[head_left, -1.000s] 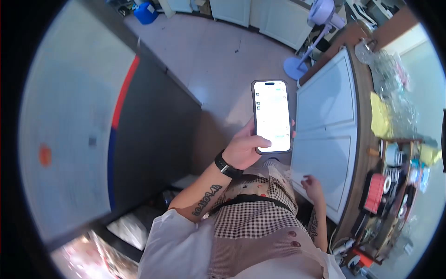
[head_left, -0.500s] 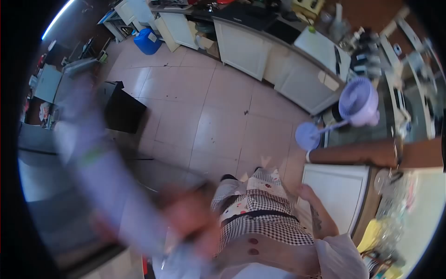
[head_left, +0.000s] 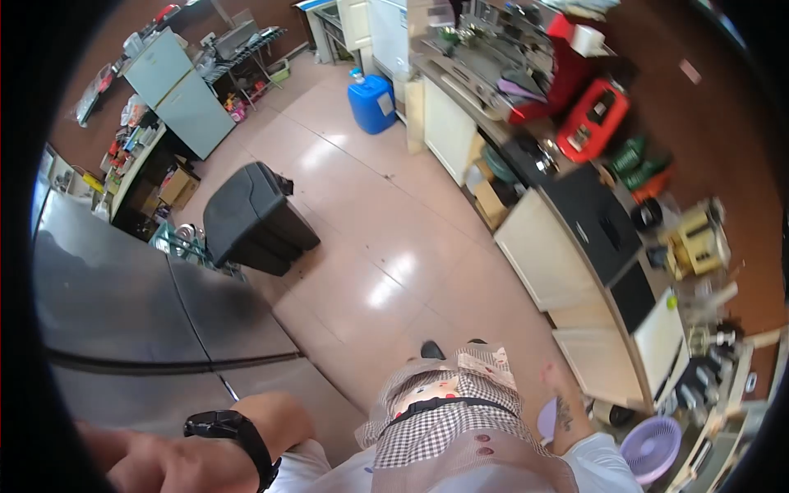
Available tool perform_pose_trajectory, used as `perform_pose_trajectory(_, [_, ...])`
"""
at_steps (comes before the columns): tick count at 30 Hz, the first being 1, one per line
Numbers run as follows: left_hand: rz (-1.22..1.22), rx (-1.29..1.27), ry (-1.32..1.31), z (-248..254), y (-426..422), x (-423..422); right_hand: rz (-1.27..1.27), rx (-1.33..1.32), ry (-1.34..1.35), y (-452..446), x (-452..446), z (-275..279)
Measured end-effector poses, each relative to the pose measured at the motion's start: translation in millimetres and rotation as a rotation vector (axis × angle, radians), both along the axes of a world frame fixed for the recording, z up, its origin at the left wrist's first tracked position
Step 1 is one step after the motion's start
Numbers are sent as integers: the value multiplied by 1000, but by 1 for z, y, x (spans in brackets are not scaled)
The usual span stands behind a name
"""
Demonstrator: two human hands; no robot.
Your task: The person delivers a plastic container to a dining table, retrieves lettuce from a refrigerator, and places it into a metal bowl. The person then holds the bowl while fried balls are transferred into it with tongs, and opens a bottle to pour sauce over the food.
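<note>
At the lower left is my left hand (head_left: 152,464), with a black watch (head_left: 226,427) on the wrist. It lies in front of the stainless steel fridge (head_left: 123,287); its fingers are blurred and partly cut off, so I cannot see whether it holds anything. My right hand (head_left: 554,374) hangs at my right side near the pale cabinet doors, smeared by motion, below a tattooed forearm (head_left: 567,415). Over my clothes I wear a checked apron (head_left: 444,427) with a black belt (head_left: 448,403).
A black lidded bin (head_left: 255,214) stands on the tiled floor (head_left: 370,246) beyond the fridge. A blue jerrycan (head_left: 372,105) is farther back. Along the right runs a counter with a black cooktop (head_left: 588,218). A purple fan (head_left: 649,448) stands at lower right; a light-blue fridge (head_left: 185,99) is at the far left.
My view has turned left, bringing the bin and steel fridge into clearer sight. The blurred pale sleeve-like shape across the left is gone. My left hand is now lower and farther left.
</note>
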State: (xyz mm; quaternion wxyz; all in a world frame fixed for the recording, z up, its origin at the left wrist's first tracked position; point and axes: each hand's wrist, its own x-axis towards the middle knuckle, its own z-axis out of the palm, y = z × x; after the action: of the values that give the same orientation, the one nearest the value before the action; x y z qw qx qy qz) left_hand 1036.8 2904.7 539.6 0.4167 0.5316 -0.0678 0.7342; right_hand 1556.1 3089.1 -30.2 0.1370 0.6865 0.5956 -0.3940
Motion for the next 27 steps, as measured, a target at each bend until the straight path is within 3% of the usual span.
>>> perform_pose_trajectory(5, [91,47,-14,3,127,-101,19,-351,61,54,-117,-21])
perform_pose_trajectory(11, [227,135,17,-3,295,-236,180,-403,117,260,-299,-60])
perform_pose_trajectory(17, [319,4,61,25,402,-395,332,-227,340,539,-557,-71])
perform_pose_trajectory(19, [366,-105,173,22,415,-457,777,46,329,599,-703,44])
perform_pose_trajectory(20, [383,-158,229,18,425,-488,843,116,406,638,-746,11])
perform_pose_trajectory(21, [397,-145,219,11,443,-518,886,132,439,665,-797,26])
perform_pose_trajectory(24, [442,-118,203,-4,490,-617,768,29,468,709,-923,50])
perform_pose_trajectory(27, [494,-70,185,-2,527,-723,686,107,421,728,-993,25])
